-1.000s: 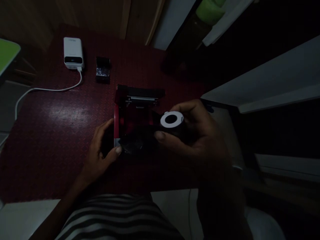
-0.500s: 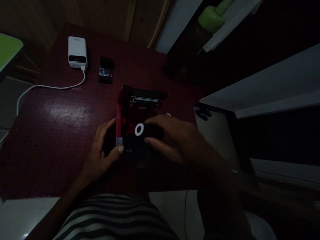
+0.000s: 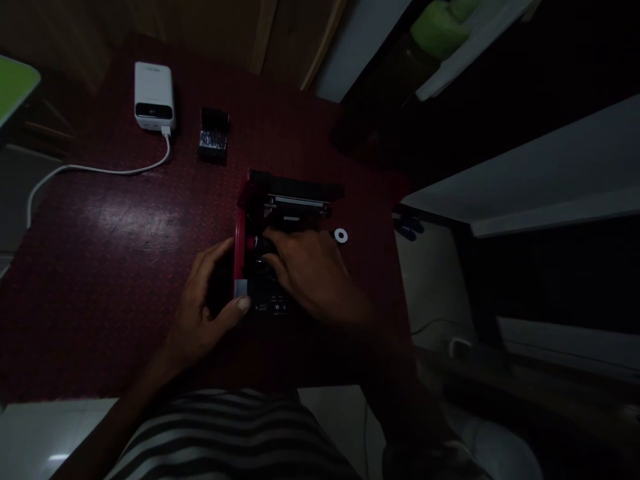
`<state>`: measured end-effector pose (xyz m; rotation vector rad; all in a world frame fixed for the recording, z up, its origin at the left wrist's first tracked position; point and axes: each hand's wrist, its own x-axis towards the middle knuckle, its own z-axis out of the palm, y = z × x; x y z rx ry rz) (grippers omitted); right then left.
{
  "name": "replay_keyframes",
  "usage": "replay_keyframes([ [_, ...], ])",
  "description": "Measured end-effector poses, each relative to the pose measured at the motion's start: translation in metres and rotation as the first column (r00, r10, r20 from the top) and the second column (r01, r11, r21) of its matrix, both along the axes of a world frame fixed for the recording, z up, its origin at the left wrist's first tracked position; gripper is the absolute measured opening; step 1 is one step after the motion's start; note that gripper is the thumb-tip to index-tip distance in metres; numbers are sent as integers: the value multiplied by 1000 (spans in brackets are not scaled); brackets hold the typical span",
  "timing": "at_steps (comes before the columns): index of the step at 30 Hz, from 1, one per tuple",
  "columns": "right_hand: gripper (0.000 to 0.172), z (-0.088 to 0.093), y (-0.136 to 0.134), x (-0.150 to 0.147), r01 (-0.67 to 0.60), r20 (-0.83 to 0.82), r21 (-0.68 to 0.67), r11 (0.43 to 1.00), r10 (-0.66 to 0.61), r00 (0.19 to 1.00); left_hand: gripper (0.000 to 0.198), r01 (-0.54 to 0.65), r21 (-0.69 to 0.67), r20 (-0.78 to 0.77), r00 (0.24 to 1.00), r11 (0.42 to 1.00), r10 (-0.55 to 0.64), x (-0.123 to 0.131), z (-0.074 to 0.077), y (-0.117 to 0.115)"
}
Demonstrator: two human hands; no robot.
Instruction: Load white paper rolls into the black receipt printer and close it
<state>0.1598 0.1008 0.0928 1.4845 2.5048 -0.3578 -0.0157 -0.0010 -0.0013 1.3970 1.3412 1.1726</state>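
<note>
Red machine (image 3: 240, 245) between hands: brace it with that wide-spread left hand (image 3: 203, 308), level the dark roll (image 3: 261, 248) right hand's (image 3: 313, 270) pinching.

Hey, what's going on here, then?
A person's left hand steadies the left side of an open red-and-black device, while the right hand reaches inside, at a dark piece too dim to make out. The lid is up. A white ring shows just right of the device; a white power bank with a cable sits farther off.
</note>
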Motion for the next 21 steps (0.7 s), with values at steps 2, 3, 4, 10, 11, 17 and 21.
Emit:
replay_keyframes([
  [2,25,-2,5,0,-1,-22,-40,999,0,1000,70,-1,0,-2,1000,1000,1,0,0,0],
  [3,23,-3,7,0,-2,-33,-52,999,0,999,70,-3,0,-5,1000,1000,3,0,0,0],
  [4,22,-5,8,0,-6,-42,-62,998,3,999,70,-5,-2,-7,1000,1000,5,0,0,0],
  [10,24,-14,8,13,-17,-192,-73,997,2,981,70,-8,-19,0,1000,1000,8,0,-1,1],
  [11,28,-14,6,19,-27,-264,-59,998,10,965,71,-7,-17,0,1000,1000,7,0,0,1],
  [17,38,-1,-17,59,-196,-639,-62,979,112,761,71,-8,-68,-20,1000,998,7,-1,14,-1],
  [21,23,-4,-33,67,-194,-673,20,981,157,723,68,-67,-27,-48,997,997,66,1,29,18],
])
